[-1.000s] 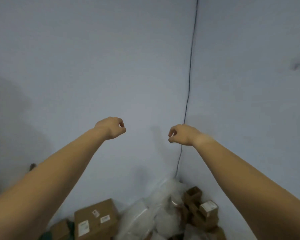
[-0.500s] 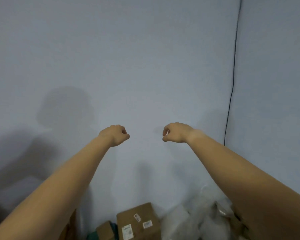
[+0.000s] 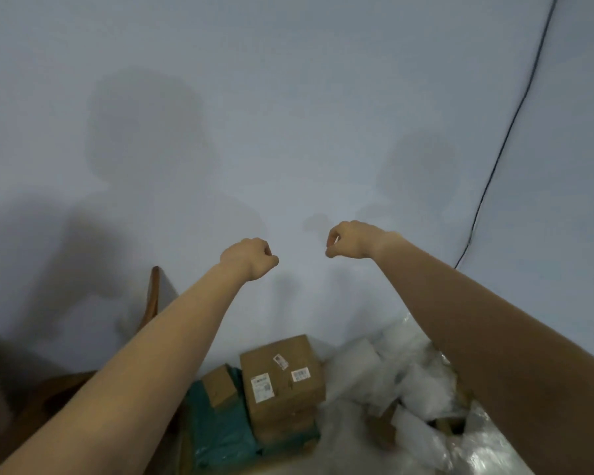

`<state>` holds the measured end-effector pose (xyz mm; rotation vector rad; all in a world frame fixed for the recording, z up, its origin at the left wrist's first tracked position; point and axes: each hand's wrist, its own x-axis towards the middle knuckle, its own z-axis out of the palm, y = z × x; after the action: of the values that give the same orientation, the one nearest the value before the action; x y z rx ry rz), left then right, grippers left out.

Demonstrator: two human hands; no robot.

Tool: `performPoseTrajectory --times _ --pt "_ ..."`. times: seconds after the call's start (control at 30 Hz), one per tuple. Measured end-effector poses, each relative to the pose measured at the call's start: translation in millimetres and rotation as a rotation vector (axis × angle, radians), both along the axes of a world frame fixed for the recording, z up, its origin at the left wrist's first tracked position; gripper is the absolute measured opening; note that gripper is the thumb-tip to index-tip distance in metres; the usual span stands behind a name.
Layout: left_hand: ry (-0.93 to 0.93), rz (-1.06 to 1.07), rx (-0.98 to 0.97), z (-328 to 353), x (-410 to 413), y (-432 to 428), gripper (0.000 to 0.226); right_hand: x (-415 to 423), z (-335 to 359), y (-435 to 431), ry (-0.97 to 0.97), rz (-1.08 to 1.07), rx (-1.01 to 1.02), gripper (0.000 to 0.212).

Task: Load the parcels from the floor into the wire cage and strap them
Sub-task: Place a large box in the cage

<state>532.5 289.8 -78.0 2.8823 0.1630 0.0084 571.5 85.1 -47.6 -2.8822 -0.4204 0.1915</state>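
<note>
Both my arms are stretched out in front of a pale wall. My left hand [image 3: 249, 258] is a closed fist and holds nothing. My right hand [image 3: 352, 240] is also curled into a fist with nothing in it. Far below them, parcels lie heaped on the floor: a brown cardboard box [image 3: 282, 378] with white labels, a smaller brown box [image 3: 220, 385] to its left, a teal plastic bag [image 3: 220, 430] under them, and clear plastic-wrapped parcels [image 3: 408, 382] to the right. No wire cage or strap is in view.
A dark cable [image 3: 504, 132] runs down the wall at the right. A wooden board [image 3: 151, 296] leans against the wall at the left, with dark brown furniture [image 3: 48, 399] below it.
The view has swung to the left, so the cable and parcels have shifted right in the picture. Both fists stay raised and closed. The wooden board has come into sight.
</note>
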Motion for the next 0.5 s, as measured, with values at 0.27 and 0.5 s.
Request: performPoseTrajectory --times 0.27,0.5 --pt "0.046 0.052 0.047 -39.3 112.4 19.0 0.037 130.6 -62.6 35.6 0.074 0.122 0.021 0.029" --pt "0.119 0.109 0.020 -85.1 214.3 30.4 0.036 241.8 -106.2 53.1 0.148 0.190 -0.001 0.031"
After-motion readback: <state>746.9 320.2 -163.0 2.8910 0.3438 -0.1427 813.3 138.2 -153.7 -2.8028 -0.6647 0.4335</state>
